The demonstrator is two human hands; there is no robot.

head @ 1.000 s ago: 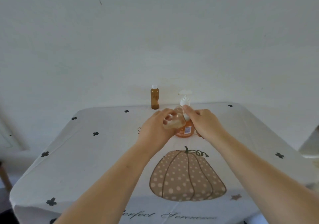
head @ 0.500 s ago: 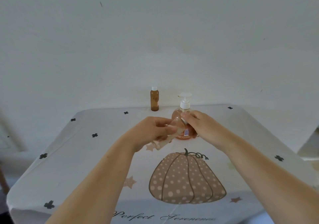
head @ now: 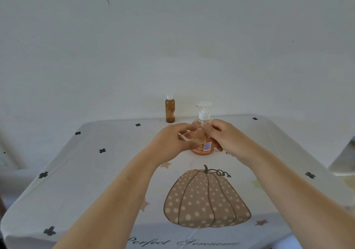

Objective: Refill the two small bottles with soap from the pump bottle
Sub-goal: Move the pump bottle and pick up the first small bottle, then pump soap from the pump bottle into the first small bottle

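A white tablecloth point(head: 107, 172) printed with small black crosses covers the table, in front of a plain white wall point(head: 172, 37). At the far edge, left of centre, a small amber bottle with a white cap point(head: 170, 110) stands upright and capped, touched by neither hand.

Nearer and slightly right of it, the left hand point(head: 169, 143) is raised above the cloth. Its fingers are curled round a small clear plastic bottle point(head: 194, 137), which it grips by the body. This bottle is tilted and blurred, so its neck and opening are hard to make out.

Directly behind the clear bottle stands the rounded pump bottle with orange soap and a white pump head point(head: 203, 149). It sits upright on the cloth, centre-far, with its pump head rising above both hands.

The right hand point(head: 228, 141) comes in from the right, fingers curled inward. Its fingertips point(head: 207, 128) meet the upper end of the clear bottle, in front of the pump bottle's shoulder. I cannot tell whether they actually pinch anything there.

Near the viewer, a dotted brown pumpkin print point(head: 206, 198) sits below the hands, with script lettering point(head: 184, 243) along the near edge.
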